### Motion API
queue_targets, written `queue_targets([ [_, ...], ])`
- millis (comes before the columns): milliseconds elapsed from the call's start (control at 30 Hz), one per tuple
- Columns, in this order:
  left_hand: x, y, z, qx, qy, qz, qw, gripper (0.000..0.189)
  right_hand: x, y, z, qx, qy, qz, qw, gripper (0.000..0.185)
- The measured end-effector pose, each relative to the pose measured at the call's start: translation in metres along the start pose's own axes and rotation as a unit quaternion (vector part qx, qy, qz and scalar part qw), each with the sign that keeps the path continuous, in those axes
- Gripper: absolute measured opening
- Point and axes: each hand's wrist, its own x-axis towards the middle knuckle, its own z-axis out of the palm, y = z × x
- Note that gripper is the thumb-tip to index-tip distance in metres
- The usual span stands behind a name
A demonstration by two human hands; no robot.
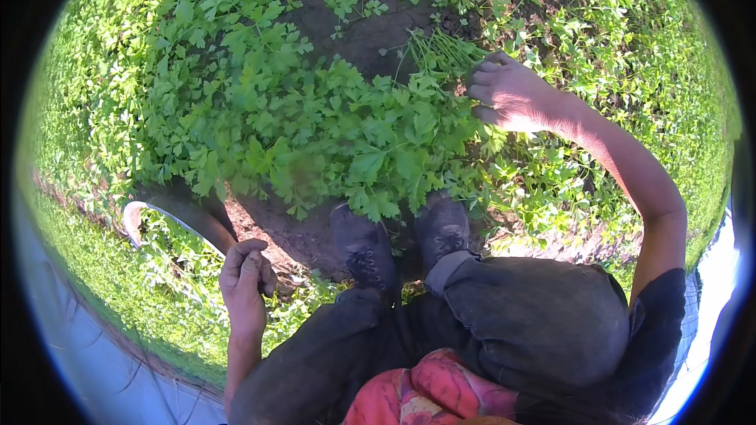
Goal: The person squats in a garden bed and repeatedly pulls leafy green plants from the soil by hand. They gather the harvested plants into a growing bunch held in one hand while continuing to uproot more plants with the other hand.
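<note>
My left hand (245,277) is closed at the lower left, beside my left knee. It grips a sickle (195,212) whose curved blade reaches up and left, its edge catching the light. The handle is hidden inside my fingers. At the upper right, my right hand (502,94) has its fingers curled around a bunch of green stems (446,53), which spread leftward from the knuckles. Leafy plants that look like flat-leaf parsley (366,130) lie thick between my hands, in front of my shoes; which leaves belong to the held bunch cannot be told.
My dark laced shoes (365,248) stand on the soil at the edge of the leaves, knees bent. Bare dark soil (372,41) shows beyond the foliage. More sunlit plants (638,71) cover the ground on both sides. Pale sheeting (118,354) curves along the lower left rim.
</note>
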Motion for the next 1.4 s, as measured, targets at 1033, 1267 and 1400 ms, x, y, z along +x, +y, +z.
queue_targets([
  [1033, -0.007, -0.007, -0.015, -0.026, 0.025, -0.016, 0.999, 0.017, 0.111, 0.032, -0.023, 0.032, -0.107, 0.255, 0.960, 0.028],
  [1267, -0.012, -0.007, -0.014, -0.023, 0.035, -0.019, 0.999, 0.016, 0.129, 0.016, -0.024, 0.056, -0.206, 0.338, 0.916, 0.023],
  [1400, -0.014, -0.009, -0.015, -0.027, 0.041, -0.018, 0.999, 0.015, 0.122, 0.022, -0.019, 0.017, -0.202, 0.310, 0.929, 0.023],
])
